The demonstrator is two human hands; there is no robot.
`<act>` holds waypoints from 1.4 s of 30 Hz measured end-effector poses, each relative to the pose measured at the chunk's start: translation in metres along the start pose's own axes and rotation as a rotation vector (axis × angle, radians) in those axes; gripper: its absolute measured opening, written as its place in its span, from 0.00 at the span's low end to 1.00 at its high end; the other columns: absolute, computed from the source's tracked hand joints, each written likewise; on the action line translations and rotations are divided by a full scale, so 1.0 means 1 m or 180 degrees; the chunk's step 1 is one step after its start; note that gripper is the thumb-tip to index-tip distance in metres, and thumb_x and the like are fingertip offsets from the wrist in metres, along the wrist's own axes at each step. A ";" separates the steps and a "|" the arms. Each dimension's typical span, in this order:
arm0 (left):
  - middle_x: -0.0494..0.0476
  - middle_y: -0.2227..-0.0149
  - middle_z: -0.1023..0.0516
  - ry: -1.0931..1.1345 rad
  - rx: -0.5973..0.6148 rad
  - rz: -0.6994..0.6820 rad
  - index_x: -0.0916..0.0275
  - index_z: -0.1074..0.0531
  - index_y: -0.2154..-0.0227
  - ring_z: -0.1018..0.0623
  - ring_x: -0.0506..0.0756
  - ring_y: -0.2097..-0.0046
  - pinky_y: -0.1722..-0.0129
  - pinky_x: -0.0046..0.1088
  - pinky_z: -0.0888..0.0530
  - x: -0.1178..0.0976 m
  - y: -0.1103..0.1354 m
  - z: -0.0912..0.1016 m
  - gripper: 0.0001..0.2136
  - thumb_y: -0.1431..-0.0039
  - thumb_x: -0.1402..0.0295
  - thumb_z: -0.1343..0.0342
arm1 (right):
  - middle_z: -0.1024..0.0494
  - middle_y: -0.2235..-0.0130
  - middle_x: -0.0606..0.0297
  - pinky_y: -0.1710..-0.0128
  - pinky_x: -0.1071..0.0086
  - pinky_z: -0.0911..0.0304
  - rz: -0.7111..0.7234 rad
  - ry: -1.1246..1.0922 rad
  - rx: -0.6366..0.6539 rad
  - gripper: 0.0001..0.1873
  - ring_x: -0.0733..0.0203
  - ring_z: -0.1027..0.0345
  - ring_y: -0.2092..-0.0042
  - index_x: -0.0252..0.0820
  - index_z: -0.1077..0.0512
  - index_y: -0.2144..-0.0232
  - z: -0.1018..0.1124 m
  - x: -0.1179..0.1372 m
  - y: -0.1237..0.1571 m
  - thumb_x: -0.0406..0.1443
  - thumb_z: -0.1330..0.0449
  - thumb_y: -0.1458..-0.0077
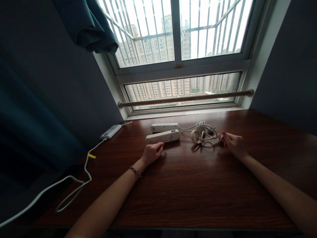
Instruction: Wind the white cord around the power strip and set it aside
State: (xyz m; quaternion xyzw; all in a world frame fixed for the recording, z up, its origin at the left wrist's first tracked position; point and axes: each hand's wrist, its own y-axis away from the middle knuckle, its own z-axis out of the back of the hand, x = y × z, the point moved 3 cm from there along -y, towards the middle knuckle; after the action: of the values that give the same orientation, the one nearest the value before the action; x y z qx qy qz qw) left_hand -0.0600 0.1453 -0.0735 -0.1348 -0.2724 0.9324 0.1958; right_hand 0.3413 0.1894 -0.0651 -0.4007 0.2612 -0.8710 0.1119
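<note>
Pinched at the fingertips, my right grip [234, 142] is closed on the right-hand end of a white cord [193, 136], though my fingers hide just what sits between them. My left grip [152, 153] is curled in with its fingers together, just in front of a white power strip [162, 136]; whether my knuckles touch the strip I cannot tell, and the inside of the curl is hidden from me.

That power strip lies on the table [183, 188], nearer to me than a second strip [164, 127], which lies roughly parallel just behind it. The nearer one shows a red switch [173, 131] at its right end. Cords leave both strips on the right and run into a tangle: the white loops in front, with a bundled coil [200, 126] behind them. Their loops overlap, so I cannot trace which strip my pinched end belongs to.

Around my left wrist sits a bracelet [135, 171]. Farther left, well apart from the strips, a white rectangular block [111, 131] lies near the wall, and a white cable [85, 165] runs from it toward me in a loose loop, with a yellow tag [92, 156] beside it. Beyond the table, a rail [185, 99] crosses the lower window, tall buildings [168, 39] stand outside behind bars, and a blue-green curtain [96, 33] hangs at upper left.
</note>
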 end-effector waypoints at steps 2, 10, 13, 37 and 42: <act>0.53 0.69 0.22 0.0009 0.0012 -0.0007 0.60 0.27 0.62 0.23 0.51 0.70 0.69 0.24 0.31 0.000 0.000 0.000 0.11 0.42 0.66 0.53 | 0.34 0.86 0.68 0.77 0.72 0.45 -0.0003 -0.0003 0.0009 0.25 0.65 0.39 0.83 0.40 0.30 0.79 0.000 0.000 0.000 0.49 0.54 0.43; 0.52 0.67 0.22 0.0039 0.0019 -0.0005 0.60 0.28 0.62 0.23 0.52 0.68 0.67 0.24 0.30 0.002 0.001 -0.001 0.11 0.42 0.66 0.53 | 0.34 0.86 0.69 0.77 0.72 0.45 -0.0013 0.0003 -0.0016 0.25 0.66 0.39 0.83 0.40 0.30 0.79 -0.001 -0.002 0.000 0.49 0.54 0.43; 0.52 0.67 0.22 0.0029 0.0011 0.0009 0.60 0.28 0.62 0.23 0.52 0.68 0.68 0.24 0.30 0.002 0.001 -0.001 0.11 0.42 0.65 0.53 | 0.34 0.87 0.69 0.77 0.72 0.45 -0.0010 0.0007 -0.0020 0.25 0.66 0.39 0.83 0.40 0.30 0.79 -0.001 -0.002 0.000 0.49 0.54 0.43; 0.52 0.67 0.22 0.0006 0.0027 0.0009 0.59 0.28 0.62 0.23 0.52 0.69 0.69 0.25 0.31 0.003 0.000 -0.003 0.10 0.42 0.66 0.53 | 0.35 0.87 0.69 0.77 0.72 0.45 -0.0014 -0.0005 0.0002 0.25 0.66 0.40 0.83 0.40 0.30 0.79 0.000 0.001 0.000 0.50 0.54 0.43; 0.51 0.67 0.22 -0.0010 0.0029 0.0008 0.59 0.28 0.62 0.23 0.52 0.68 0.68 0.24 0.31 0.003 0.000 -0.003 0.10 0.42 0.66 0.53 | 0.35 0.87 0.69 0.78 0.73 0.45 -0.0004 -0.0020 0.0009 0.25 0.66 0.40 0.83 0.40 0.31 0.79 0.000 0.001 -0.001 0.50 0.54 0.43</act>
State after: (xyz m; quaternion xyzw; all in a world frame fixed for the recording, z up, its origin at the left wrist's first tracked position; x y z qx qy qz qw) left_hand -0.0616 0.1476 -0.0762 -0.1328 -0.2683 0.9340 0.1949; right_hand 0.3406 0.1894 -0.0641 -0.4035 0.2595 -0.8702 0.1127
